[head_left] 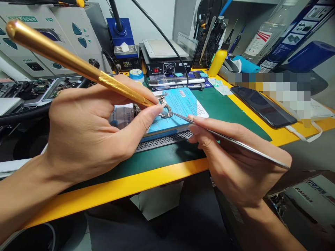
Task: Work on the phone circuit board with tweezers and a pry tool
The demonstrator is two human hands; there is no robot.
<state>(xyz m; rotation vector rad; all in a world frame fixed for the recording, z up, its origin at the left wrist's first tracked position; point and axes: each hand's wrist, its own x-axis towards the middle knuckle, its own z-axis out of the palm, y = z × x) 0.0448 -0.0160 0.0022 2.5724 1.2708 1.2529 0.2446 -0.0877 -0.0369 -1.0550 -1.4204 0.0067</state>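
**Clerk:** Left hand [94,122]?

**Keeper:** Fingers closed, thumb and forefinger pinching one gold-coloured, pen-shaped metal tool with knurled grip [68,58]. Shaft slopes up and left over the hand; its working end is hidden at the fingertips.

**Clerk:** Right hand [235,157]?

**Keeper:** Likewise closed, thumb and fingers around one slender silver-coloured metal tool with fine point [248,148]. Point directed left, at the edge of the board; contact cannot be told.

**Clerk:** The board?

**Keeper:** One small, irregular circuit board with dark and metallic components [162,99], partly covered by the left fingertips. Lies on one light-blue, rectangular printed block with white corner and barcode label [185,106].

**Clerk:** Beneath that?

**Keeper:** One grey perforated plate [167,140], front edge exposed, on a green mat [240,122]. The mat covers the yellow-edged tabletop [157,183].

**Clerk:** Surroundings?

**Keeper:** Behind the block, one white-handled brush with dark bristles [178,82]; behind that, one black box-shaped heating unit with red switch and pale top plate [167,68]. To its right, one yellow bottle with black nozzle cap [216,63]. Far right, one black smartphone [264,106], lying flat.
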